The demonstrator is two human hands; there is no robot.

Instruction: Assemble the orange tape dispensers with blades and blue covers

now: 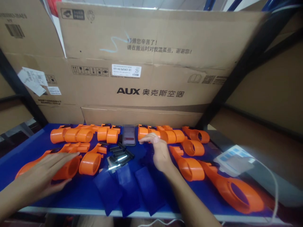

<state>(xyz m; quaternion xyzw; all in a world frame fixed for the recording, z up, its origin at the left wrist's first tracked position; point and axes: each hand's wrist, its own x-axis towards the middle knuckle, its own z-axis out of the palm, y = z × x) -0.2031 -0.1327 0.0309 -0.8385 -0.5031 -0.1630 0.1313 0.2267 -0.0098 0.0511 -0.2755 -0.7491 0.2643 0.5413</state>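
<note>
Rings of orange plastic (90, 164) lie beside your left hand (46, 171), thumb spread wide, and your right hand (161, 153), its grip impossible to tell, as you seemingly reach among them, probably needing a careful grip next.

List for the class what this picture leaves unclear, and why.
In the head view:
Orange ring-shaped part: partly covered by the left hand.
Right hand: its back hides the palm and any grip.
Smartphone: screen text too small and blurred.
Left forearm: cut off by the left edge.
</note>
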